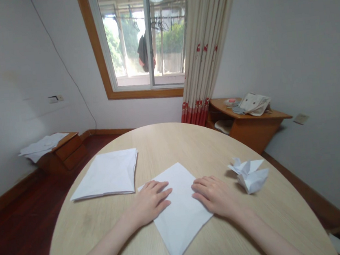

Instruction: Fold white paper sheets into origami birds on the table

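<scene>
A white sheet of paper (181, 212) lies flat on the round table in front of me, turned so that one corner points toward me. My left hand (152, 201) rests on its left side with the fingers stretched out and a little apart. On the opposite side, my right hand (213, 194) lies over the right edge, its fingers extended onto the paper. Neither hand grips anything. To the right of my right hand sits a folded white paper figure (249, 177) with pointed flaps.
A stack of white paper (106, 173) lies on the left of the round wooden table (165, 140). Beyond the table stand a low drawer cabinet (68, 151) with papers on top and a corner desk (246, 129) with a white bag (255, 103). A curtain (202, 58) hangs by the window.
</scene>
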Motion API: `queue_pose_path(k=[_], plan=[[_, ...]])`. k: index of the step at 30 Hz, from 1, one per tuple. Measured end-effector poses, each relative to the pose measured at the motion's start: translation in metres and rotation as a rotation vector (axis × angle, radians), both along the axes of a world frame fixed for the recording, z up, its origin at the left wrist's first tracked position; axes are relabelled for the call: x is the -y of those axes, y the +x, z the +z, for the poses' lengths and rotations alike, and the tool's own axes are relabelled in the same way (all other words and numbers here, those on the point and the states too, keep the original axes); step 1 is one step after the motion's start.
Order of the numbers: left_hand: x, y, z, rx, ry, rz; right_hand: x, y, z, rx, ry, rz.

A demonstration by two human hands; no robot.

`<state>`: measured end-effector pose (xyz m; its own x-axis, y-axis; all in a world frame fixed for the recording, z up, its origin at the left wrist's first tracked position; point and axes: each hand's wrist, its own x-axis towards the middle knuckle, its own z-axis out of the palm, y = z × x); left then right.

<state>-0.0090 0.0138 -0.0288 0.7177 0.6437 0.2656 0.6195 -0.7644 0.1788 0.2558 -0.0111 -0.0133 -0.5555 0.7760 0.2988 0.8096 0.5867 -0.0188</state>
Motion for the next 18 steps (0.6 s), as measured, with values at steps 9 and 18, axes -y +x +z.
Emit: queue_pose_path(k=[9,18], plan=[[0.000,0.003,-0.002,0.023,0.013,0.009,-0.005,-0.001,-0.015,-0.029,0.003,-0.021],[-0.007,0.004,-0.015,0.139,-0.001,0.043,-0.012,-0.004,-0.031,-0.095,0.049,0.000]])
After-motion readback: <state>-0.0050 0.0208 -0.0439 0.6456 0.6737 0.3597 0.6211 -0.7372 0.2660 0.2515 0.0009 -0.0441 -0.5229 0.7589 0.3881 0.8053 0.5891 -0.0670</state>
